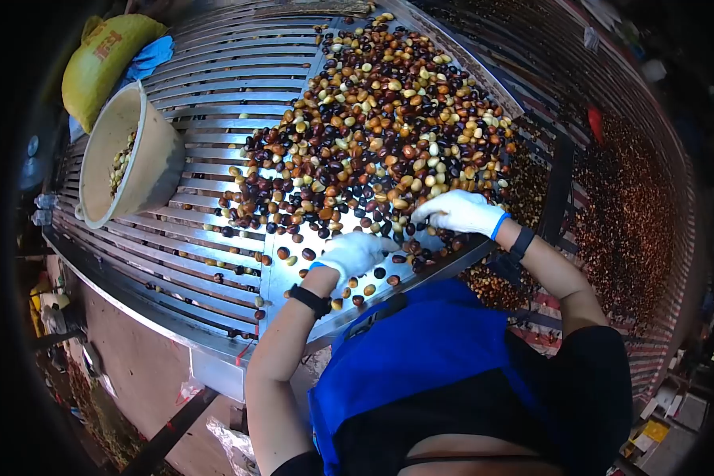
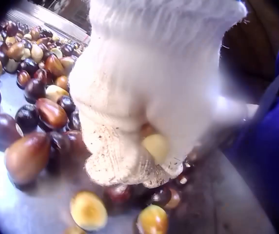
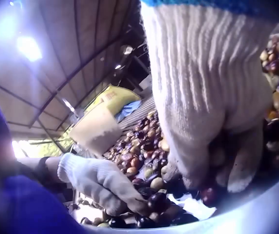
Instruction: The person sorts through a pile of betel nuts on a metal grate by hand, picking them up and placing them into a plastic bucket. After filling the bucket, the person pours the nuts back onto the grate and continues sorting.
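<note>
Glossy oval nuts (image 1: 381, 135), brown, dark purple and yellow, are heaped on a metal slatted table (image 1: 238, 87). My left hand (image 1: 357, 255), in a white knit glove, is low over the near edge of the heap. In the left wrist view its fingers curl down around a pale yellow nut (image 2: 156, 148), partly hidden by the glove. My right hand (image 1: 462, 214), gloved alike, lies at the heap's near right side. The right wrist view has its fingers (image 3: 242, 170) spread downward among the nuts, close to a dark red nut (image 3: 208, 196).
A beige bucket (image 1: 147, 170) with some pale nuts inside stands tilted at the left. Behind it lies a yellow sack (image 1: 107, 67) beside a blue cloth (image 1: 149, 59). A raised metal edge (image 1: 468, 258) runs along the near side. More small produce (image 1: 623, 222) spreads over the striped ground at the right.
</note>
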Tool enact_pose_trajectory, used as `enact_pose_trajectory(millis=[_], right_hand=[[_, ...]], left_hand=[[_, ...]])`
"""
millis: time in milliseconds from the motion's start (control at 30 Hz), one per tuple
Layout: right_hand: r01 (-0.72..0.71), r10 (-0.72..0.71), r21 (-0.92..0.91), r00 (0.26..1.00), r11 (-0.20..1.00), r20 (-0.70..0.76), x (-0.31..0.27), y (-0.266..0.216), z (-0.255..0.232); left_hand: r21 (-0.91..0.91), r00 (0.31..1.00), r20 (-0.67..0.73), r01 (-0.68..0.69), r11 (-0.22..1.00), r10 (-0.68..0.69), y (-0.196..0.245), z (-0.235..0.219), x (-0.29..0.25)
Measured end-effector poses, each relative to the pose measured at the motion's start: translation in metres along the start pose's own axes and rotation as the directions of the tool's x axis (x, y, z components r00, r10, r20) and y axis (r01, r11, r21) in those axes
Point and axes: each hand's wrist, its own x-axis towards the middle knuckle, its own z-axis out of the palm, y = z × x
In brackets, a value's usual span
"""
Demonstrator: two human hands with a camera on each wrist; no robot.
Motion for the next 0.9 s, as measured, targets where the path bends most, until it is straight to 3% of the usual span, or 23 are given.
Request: enact_pose_trajectory(millis=[67, 100, 133, 167, 200, 233, 267, 300, 333, 367, 400, 433, 467, 500, 533, 600, 633, 667, 800, 867, 900], right_hand=[[-0.028, 0.035, 0.05, 0.991, 0.998, -0.133, -0.004, 0.011, -0.009], [-0.093, 0.099, 0.041, 0.972, 0.995, -0.215, -0.008, 0.009, -0.016], [-0.156, 0.159, 0.032, 0.942, 0.987, -0.296, -0.012, 0.008, -0.025], [-0.298, 0.288, 0.016, 0.906, 0.954, -0.31, -0.015, 0.007, -0.033], [-0.078, 0.032, -0.065, 0.852, 0.995, -0.523, -0.017, 0.02, -0.033], [-0.174, 0.283, 0.283, 0.867, 0.943, -0.411, -0.024, 0.027, -0.038], [-0.277, 0.475, 0.583, 0.853, 0.764, -0.217, -0.029, 0.012, -0.051], [-0.215, 0.424, 0.582, 0.871, 0.784, -0.25, -0.034, 0.004, -0.053], [-0.234, 0.42, 0.618, 0.891, 0.751, -0.172, -0.037, -0.002, -0.056], [-0.23, 0.392, 0.601, 0.907, 0.766, -0.152, -0.039, -0.013, -0.056], [-0.227, 0.366, 0.584, 0.921, 0.779, -0.131, -0.039, -0.021, -0.054], [-0.222, 0.33, 0.503, 0.934, 0.835, -0.135, -0.039, -0.016, -0.049], [-0.366, 0.446, 0.45, 0.891, 0.814, -0.081, -0.043, -0.038, -0.058], [-0.303, 0.384, 0.382, 0.91, 0.873, -0.155, -0.047, -0.031, -0.054], [-0.24, 0.314, 0.305, 0.922, 0.922, -0.224, -0.049, -0.022, -0.049], [-0.235, 0.292, 0.234, 0.922, 0.943, -0.253, -0.054, -0.005, -0.044], [-0.22, 0.258, 0.161, 0.928, 0.962, -0.271, -0.058, 0.002, -0.042], [-0.223, 0.262, 0.164, 0.926, 0.961, -0.273, -0.06, 0.003, -0.04], [-0.21, 0.214, 0.051, 0.974, 0.976, -0.079, -0.059, -0.002, -0.03], [-0.263, 0.225, -0.256, 0.96, 0.93, -0.168, -0.058, 0.0, -0.014], [-0.266, 0.228, -0.253, 0.959, 0.93, -0.17, -0.058, 0.006, -0.003]], left_hand=[[-0.11, 0.986, -0.133, 0.088, 0.99, -0.103, -0.006, -0.026, -0.014], [-0.091, 0.922, -0.374, 0.075, 0.993, -0.104, -0.02, -0.027, -0.016], [-0.206, 0.905, -0.37, 0.139, 0.968, -0.209, -0.034, -0.029, -0.019], [-0.472, 0.905, -0.284, 0.156, 0.868, -0.317, -0.028, -0.04, -0.027], [-0.697, 0.903, -0.17, 0.172, 0.696, -0.394, -0.023, -0.048, -0.032], [-0.794, 0.917, -0.168, 0.092, 0.601, -0.362, -0.03, -0.04, -0.026], [-0.762, 0.928, -0.147, 0.114, 0.638, -0.341, -0.013, -0.045, -0.028], [-0.641, 0.948, -0.171, 0.1, 0.761, -0.269, -0.002, -0.042, -0.021], [-0.503, 0.964, -0.182, 0.078, 0.861, -0.194, 0.008, -0.038, -0.013], [-0.348, 0.946, -0.32, -0.072, 0.935, -0.046, 0.012, -0.027, -0.003], [0.105, 0.801, -0.526, -0.273, 0.956, 0.286, -0.006, -0.001, 0.021], [0.238, 0.866, -0.444, -0.132, 0.962, 0.229, 0.004, 0.001, 0.027], [0.377, 0.917, -0.369, -0.003, 0.926, 0.153, 0.017, 0.001, 0.034], [0.444, 0.925, -0.358, 0.047, 0.895, 0.13, 0.025, -0.002, 0.04], [0.515, 0.895, -0.393, 0.022, 0.857, 0.213, 0.018, 0.005, 0.049], [0.613, 0.903, -0.383, 0.091, 0.784, 0.195, 0.031, 0.0, 0.053], [0.582, 0.852, -0.448, 0.048, 0.812, 0.271, 0.02, 0.007, 0.061], [0.584, 0.853, -0.444, 0.043, 0.81, 0.275, 0.019, 0.008, 0.061], [0.646, 0.879, -0.416, 0.105, 0.756, 0.234, 0.017, 0.004, 0.061], [0.713, 0.848, -0.456, 0.167, 0.681, 0.269, 0.019, 0.005, 0.058], [0.726, 0.83, -0.465, 0.16, 0.669, 0.306, 0.014, 0.006, 0.059]])
